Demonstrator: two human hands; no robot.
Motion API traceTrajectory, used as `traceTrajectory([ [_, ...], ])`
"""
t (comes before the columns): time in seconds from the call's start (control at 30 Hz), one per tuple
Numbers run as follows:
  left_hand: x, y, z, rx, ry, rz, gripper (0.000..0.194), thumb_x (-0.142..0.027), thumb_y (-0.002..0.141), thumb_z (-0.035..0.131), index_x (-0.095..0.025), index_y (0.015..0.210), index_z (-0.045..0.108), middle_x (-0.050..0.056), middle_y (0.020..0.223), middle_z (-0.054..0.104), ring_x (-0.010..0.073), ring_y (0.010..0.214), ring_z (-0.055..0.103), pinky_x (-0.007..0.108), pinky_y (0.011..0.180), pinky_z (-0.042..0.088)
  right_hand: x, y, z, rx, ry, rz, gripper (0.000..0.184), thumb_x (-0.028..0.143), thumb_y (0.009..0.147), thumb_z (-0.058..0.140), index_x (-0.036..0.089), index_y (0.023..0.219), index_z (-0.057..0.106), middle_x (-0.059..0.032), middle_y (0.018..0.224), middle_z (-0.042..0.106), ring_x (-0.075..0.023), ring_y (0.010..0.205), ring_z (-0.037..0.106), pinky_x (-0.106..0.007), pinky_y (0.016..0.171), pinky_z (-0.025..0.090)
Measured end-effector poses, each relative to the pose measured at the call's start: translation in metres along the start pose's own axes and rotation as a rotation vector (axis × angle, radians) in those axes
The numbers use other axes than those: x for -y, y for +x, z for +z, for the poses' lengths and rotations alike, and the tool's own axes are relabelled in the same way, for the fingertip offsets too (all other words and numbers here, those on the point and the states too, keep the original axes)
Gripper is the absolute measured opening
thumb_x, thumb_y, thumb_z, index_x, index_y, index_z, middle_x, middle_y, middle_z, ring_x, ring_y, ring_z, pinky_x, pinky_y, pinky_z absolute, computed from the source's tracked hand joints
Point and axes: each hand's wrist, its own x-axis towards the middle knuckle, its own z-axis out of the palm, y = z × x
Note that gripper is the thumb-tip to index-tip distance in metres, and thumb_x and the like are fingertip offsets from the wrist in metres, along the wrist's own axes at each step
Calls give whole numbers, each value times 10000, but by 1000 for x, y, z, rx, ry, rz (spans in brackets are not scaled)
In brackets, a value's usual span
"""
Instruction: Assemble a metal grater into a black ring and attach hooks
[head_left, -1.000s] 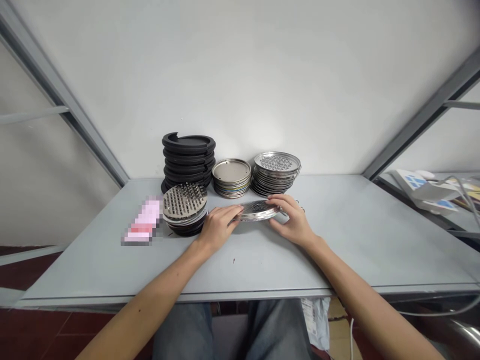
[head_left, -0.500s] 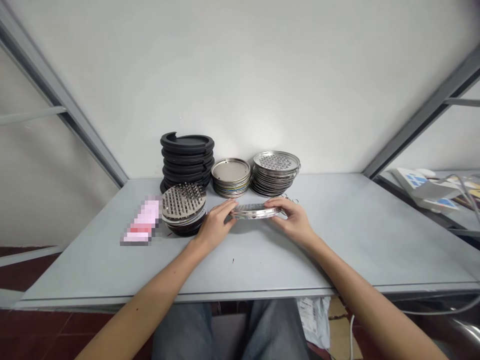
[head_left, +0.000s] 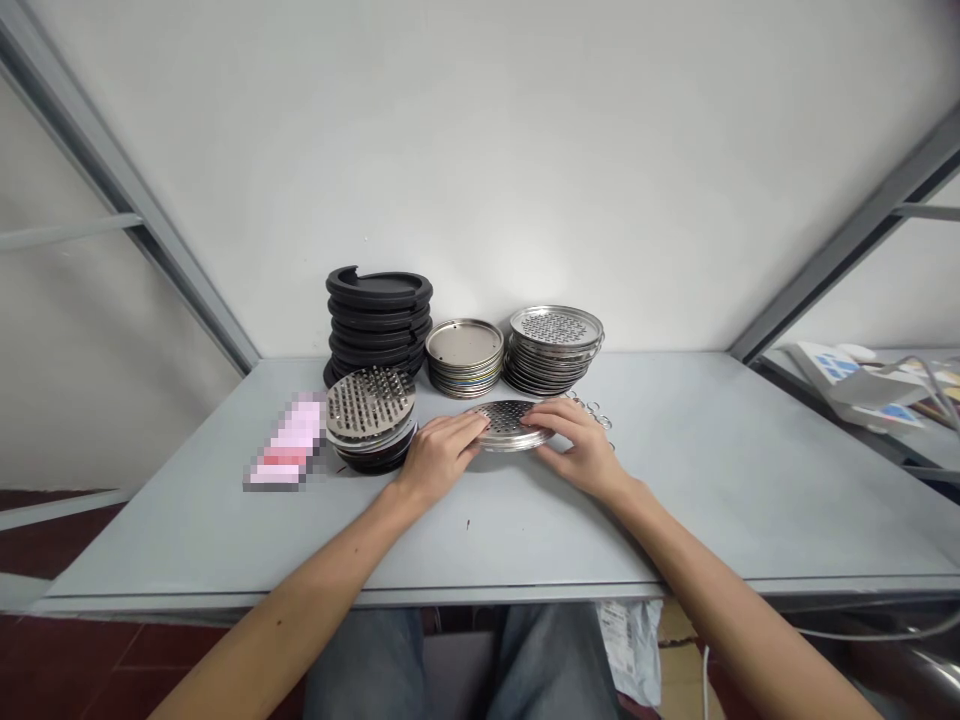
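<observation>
Between my hands is a round perforated metal disc with a shiny rim, its holed face turned up. My left hand grips its left edge, fingers on top. My right hand holds the opposite edge, with the fingers over the face and the thumb at the near rim. Just left of my left hand stands a stack of round discs, topped by a grater-like metal disc with raised teeth. Several small metal rings lie behind and beside my right hand, partly hidden by it.
Along the wall stand a stack of black ring-shaped holders, a stack of plain metal lids and a stack of perforated metal discs. A pixelated pink item lies on the grey table. Metal frame posts rise at both sides.
The metal disc has tilted from nearly edge-on, so its perforated top now shows, and it sits slightly lower. Both hands have kept hold of it. More of the small rings are visible.
</observation>
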Motion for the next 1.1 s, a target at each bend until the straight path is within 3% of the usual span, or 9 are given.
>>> traceTrajectory([
  [0.17,-2,2,-2,-4,-59,-25,299,-151,813,648,-209,1106,646,70,1117,706,222,1067,652,414,920,516,-3,-1,-2,93,70,69,264,111,785,586,232,1016,629,-70,1018,657,-207,906,621,-364,789,541],
  [0.33,-5,1,-4,169,-87,-93,701,-472,695,776,-169,1281,540,156,1371,534,311,1311,460,503,1069,408,-5,-1,-2,197,49,69,291,60,736,563,219,976,601,-75,1009,636,-219,933,597,-367,799,526],
  [0.4,-4,0,-3,234,-75,-110,725,-514,722,740,-163,1313,513,161,1390,513,312,1340,427,505,1087,390,-4,-1,-3,236,38,54,289,72,738,571,217,987,597,-83,1029,633,-229,958,591,-380,822,517],
  [0.63,0,-2,-2,311,-7,-73,718,-510,751,713,-140,1327,496,176,1389,512,318,1349,414,507,1101,373,1,4,-12,348,56,31,380,389,742,729,210,1052,601,-104,1088,633,-263,1006,591,-419,894,493],
  [0.77,2,-2,-1,340,2,-22,723,-495,749,720,-160,1341,476,167,1399,503,313,1363,392,510,1111,359,-1,3,-10,322,61,81,182,343,901,548,217,1007,625,-92,1033,659,-232,978,611,-404,879,503],
  [0.9,2,-2,-1,349,-30,-3,719,-482,744,729,-175,1343,475,156,1412,492,307,1369,385,506,1113,362,-4,0,-4,274,4,116,238,339,874,585,217,1075,623,-103,1097,653,-246,1031,609,-419,904,504],
  [1.1,4,-1,-5,341,-101,-30,742,-485,671,787,-172,1297,540,164,1378,524,316,1341,426,511,1089,398,-6,-1,-3,341,-28,93,298,324,884,566,212,1158,606,-117,1206,620,-253,1128,582,-441,968,479],
])
